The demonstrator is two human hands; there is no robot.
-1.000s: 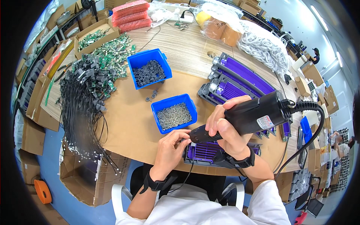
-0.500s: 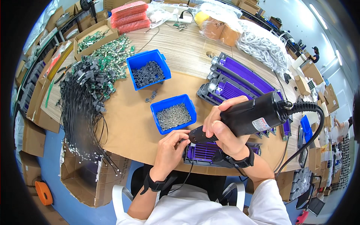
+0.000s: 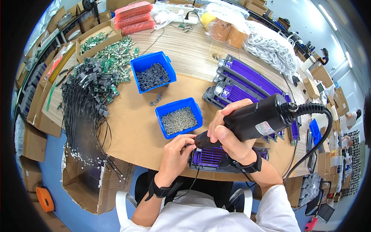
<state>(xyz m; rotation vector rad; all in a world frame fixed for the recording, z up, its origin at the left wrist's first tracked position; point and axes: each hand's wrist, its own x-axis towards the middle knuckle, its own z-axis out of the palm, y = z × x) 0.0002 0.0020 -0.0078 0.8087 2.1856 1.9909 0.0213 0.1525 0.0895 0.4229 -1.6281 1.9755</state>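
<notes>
My right hand (image 3: 232,141) is wrapped round a black corded electric screwdriver (image 3: 251,120), its nose tilted down to the left. Beneath the nose lies a purple-and-grey slatted plastic part (image 3: 206,155) at the table's near edge. My left hand (image 3: 176,154) has thumb and fingertips pinched together right beside the screwdriver's nose, at the part's left end; whatever they hold is hidden. Just beyond stands a blue bin (image 3: 176,105) of small silvery screws (image 3: 178,120). Behind it, another blue bin (image 3: 148,61) holds dark grey ring-shaped pieces (image 3: 154,76).
More purple-and-grey parts (image 3: 251,79) are stacked at the right. Black cables (image 3: 83,112) and green circuit boards (image 3: 116,54) heap up at the left. White cords (image 3: 270,50) and pink bubble-wrap packs (image 3: 133,17) lie at the back. The screwdriver's thick cable (image 3: 328,131) loops past my right arm.
The screwdriver's rear end has shifted slightly left, with my right hand still round it. My left hand stays in place. Far right, people in the background have moved.
</notes>
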